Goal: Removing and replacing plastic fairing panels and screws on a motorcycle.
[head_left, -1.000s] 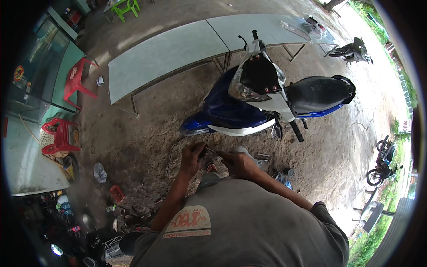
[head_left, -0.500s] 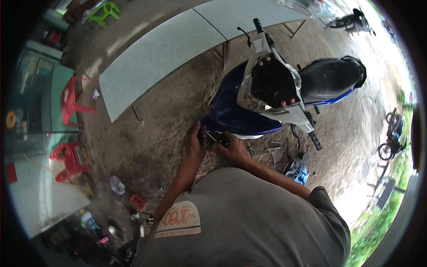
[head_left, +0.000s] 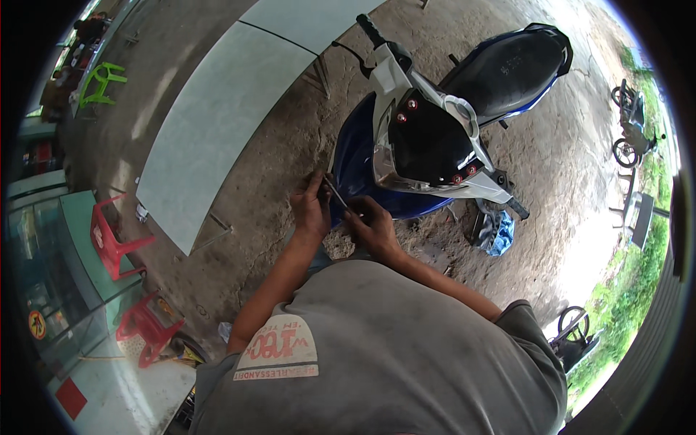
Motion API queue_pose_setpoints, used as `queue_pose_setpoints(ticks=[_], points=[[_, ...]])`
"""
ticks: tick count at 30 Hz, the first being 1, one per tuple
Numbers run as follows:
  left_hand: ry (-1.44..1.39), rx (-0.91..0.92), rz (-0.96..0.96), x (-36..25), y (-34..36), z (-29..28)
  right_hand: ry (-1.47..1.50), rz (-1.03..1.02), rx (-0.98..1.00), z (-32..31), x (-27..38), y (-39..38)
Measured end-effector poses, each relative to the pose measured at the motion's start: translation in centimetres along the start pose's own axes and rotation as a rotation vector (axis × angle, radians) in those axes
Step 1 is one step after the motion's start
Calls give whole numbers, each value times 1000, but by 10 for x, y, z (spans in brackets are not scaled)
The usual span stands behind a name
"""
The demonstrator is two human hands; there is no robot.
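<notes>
A slim grey metal rod-like tool slants between my two hands, in front of a blue and white motor scooter's front panel. The fingertips of my left hand are closed around its upper end. My right hand is closed at its lower end, with thumb and forefinger pinched together. Both hands are close to the panel's near left edge; whether the tool touches it, I cannot tell. Above the panel are the scooter's dark headlight cover and handlebar.
A long pale table stands left of the scooter. Red plastic chairs and a glass cabinet are at the far left. A blue plastic bag lies on the rough floor to the right. Other motorbikes stand further right.
The view has turned and shifted, so the scooter looks nearer and the floor tools have left view. My hands have risen slightly in the picture, still holding the rod-like tool.
</notes>
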State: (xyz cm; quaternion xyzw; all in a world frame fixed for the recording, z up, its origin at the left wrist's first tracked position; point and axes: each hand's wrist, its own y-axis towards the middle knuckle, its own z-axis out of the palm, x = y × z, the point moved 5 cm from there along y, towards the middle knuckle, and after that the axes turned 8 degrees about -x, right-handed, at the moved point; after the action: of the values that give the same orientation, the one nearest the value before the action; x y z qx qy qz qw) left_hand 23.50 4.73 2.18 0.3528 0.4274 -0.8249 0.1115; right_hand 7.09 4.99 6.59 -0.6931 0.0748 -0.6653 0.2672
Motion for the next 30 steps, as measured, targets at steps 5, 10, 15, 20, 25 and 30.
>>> queue_pose_setpoints(ticks=[5, 10, 15, 20, 25, 30], points=[[95, 106, -21, -7, 40, 23, -3, 65, -260, 22, 2, 14], [189, 322, -19, -19, 91, 40, 101, -2, -541, 70, 8, 39], [440, 624, -44, -52, 132, 67, 64, 3, -857, 128, 26, 65], [440, 831, -116, -84, 147, 103, 217, -82, -1078, 159, 58, 90], [395, 925, -206, -94, 154, 131, 283, -116, -1166, 163, 86, 104], [350, 942, -255, -88, 158, 147, 461, -190, -1148, 168, 78, 109]])
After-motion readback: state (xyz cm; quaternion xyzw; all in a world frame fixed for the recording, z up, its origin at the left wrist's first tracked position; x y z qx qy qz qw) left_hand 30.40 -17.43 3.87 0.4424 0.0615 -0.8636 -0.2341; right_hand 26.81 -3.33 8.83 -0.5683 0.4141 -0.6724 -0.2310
